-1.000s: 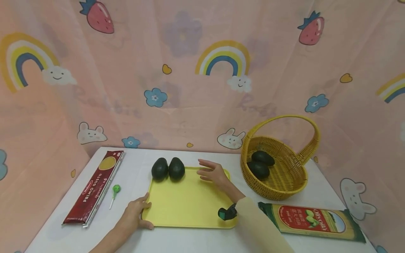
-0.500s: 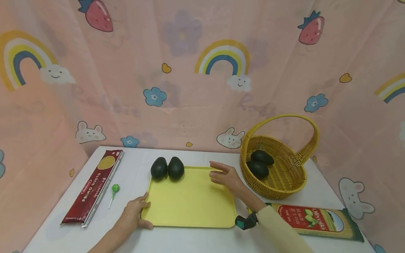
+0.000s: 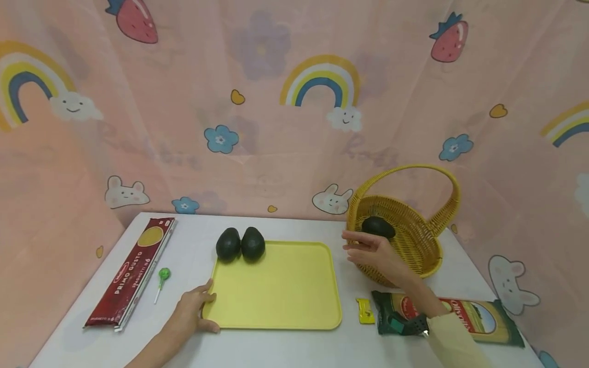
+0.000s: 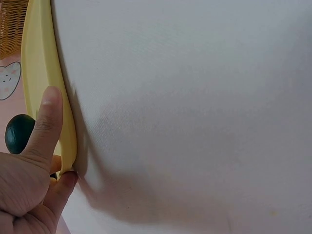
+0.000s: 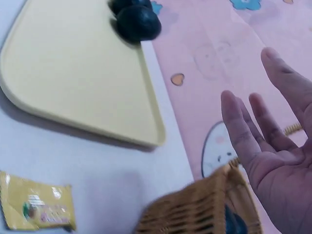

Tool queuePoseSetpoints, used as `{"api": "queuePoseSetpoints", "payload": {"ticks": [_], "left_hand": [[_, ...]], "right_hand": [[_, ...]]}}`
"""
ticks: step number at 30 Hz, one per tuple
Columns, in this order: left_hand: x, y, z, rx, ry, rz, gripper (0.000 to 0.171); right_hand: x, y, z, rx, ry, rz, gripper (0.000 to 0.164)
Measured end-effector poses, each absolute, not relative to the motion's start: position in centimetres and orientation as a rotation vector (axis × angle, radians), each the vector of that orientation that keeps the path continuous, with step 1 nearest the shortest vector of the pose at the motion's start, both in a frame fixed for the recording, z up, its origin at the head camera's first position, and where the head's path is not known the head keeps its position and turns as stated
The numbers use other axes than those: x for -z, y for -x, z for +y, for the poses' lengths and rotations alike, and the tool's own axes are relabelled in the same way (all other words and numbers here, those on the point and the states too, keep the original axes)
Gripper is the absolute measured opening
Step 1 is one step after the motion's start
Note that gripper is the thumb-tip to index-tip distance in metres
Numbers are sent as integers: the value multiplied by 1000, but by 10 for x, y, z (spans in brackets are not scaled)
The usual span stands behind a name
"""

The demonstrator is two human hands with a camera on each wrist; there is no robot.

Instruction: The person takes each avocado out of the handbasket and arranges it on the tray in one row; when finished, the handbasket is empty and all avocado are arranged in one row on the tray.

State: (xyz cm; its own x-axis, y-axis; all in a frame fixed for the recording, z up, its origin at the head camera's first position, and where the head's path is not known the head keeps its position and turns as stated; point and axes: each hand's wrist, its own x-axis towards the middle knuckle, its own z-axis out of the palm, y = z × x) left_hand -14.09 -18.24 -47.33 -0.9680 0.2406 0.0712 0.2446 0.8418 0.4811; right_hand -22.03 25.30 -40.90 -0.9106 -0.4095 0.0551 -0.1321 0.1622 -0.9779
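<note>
My left hand grips the near left corner of the yellow tray, its thumb along the front edge and fingers at the left side; the left wrist view shows the thumb against the rim. Two dark avocados sit side by side on the tray's far left corner. My right hand, fingers spread and holding nothing, hovers over the left side of the yellow wicker basket. One avocado shows inside the basket; the hand covers the area just in front of it.
A red spaghetti pack and a green lollipop lie left of the tray. On the right are a small yellow packet and a green-ended pasta pack, partly behind my right forearm. A patterned pink curtain stands behind the table.
My right hand has moved right from above the tray to the basket, bringing the small yellow packet into sight and covering one avocado. My left hand stays at the tray's corner.
</note>
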Motion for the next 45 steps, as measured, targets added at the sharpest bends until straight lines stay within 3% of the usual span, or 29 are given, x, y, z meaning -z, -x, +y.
{"api": "queuePoseSetpoints", "payload": {"ticks": [9, 16, 31, 45], "left_hand": [[474, 141, -185, 790, 380, -3010, 73], [475, 141, -182, 785, 390, -3003, 73], [475, 141, -181, 816, 350, -3028, 73], [475, 141, -184, 818, 350, -3030, 72]], "right_hand": [[403, 239, 325, 1729, 563, 2222, 51], [413, 261, 360, 1679, 436, 2245, 56], [419, 277, 366, 1555, 217, 2227, 64], [430, 288, 354, 1378, 216, 2258, 59]]}}
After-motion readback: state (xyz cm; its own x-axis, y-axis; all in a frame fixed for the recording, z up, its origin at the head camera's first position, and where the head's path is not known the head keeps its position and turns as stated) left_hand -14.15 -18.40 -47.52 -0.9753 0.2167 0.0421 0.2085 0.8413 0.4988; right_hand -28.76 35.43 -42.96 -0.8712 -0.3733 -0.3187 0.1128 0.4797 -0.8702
